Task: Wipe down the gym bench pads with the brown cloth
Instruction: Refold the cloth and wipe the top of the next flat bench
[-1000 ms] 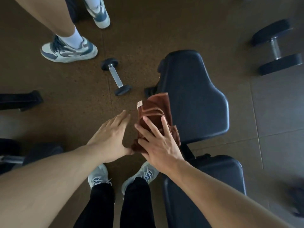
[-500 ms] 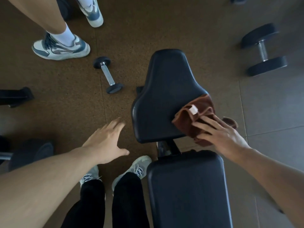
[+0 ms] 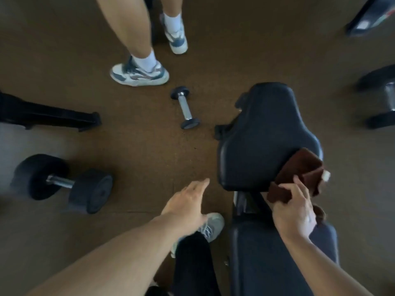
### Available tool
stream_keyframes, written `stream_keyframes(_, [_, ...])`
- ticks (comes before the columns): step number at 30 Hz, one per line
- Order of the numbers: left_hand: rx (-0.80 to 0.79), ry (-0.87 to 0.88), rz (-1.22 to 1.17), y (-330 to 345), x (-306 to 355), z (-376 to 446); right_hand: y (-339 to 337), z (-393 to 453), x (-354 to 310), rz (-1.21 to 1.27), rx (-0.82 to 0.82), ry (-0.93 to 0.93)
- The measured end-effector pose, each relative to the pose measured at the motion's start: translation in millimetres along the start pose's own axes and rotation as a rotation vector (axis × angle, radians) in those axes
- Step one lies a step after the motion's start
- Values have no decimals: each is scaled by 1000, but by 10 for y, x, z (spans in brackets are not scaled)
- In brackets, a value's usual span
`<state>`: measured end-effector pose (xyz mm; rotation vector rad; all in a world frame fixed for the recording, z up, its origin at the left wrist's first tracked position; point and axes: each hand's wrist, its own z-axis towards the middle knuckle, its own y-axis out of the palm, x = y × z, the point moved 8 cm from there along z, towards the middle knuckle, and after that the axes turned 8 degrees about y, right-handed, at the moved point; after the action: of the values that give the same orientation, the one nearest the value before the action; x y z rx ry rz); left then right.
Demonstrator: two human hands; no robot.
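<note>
Your right hand, at the lower right of the frame, has its fingers curled over the brown cloth and grips it against the near right corner of the seat pad, with part of the cloth hanging off the pad's edge. A pale tag shows at the cloth's right side. Your left hand hangs over the floor at lower centre with fingers straight and apart, holding nothing and touching nothing.

Outward from the cloth, the seat pad stretches up toward the centre right of the frame, and the back pad runs down to the bottom edge beneath your right forearm. No wet streaks or marks show on either pad, so you cannot tell from here which surfaces are already wiped. By my judgement you are mid-wipe on the seat pad's corner, and the back pad looks likely to need attention after.

A small dumbbell lies on the floor at upper centre, a large dumbbell at left, and another person's shoe above.
</note>
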<state>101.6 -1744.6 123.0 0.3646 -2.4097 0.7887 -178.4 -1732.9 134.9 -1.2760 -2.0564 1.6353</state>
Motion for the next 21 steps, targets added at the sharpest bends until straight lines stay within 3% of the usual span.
stream_keyframes(2, [28, -30, -60, 50, -261, -260, 218, -276, -262, 31, -74, 24])
stream_keyframes(5, [106, -73, -179, 44, -652, -682, 544, -799, -785, 22, -258, -107])
stream_keyframes(10, [332, -234, -249, -86, -1451, -1552, 1462, -2152, -1402, 38, -940, -72])
stream_keyframes(15, [408, -364, -400, 144, -2354, -2546, 2157, -3563, -1666, 289, -1389, 111])
stream_keyframes(18, [375, -479, -588, 383, -2786, -3125, 2329, -4069, -1748, 285, -1455, 189])
stream_keyframes(21, [442, -551, -785, 584, -3058, -3602, 2516, -4154, -1843, 156, -1286, 49])
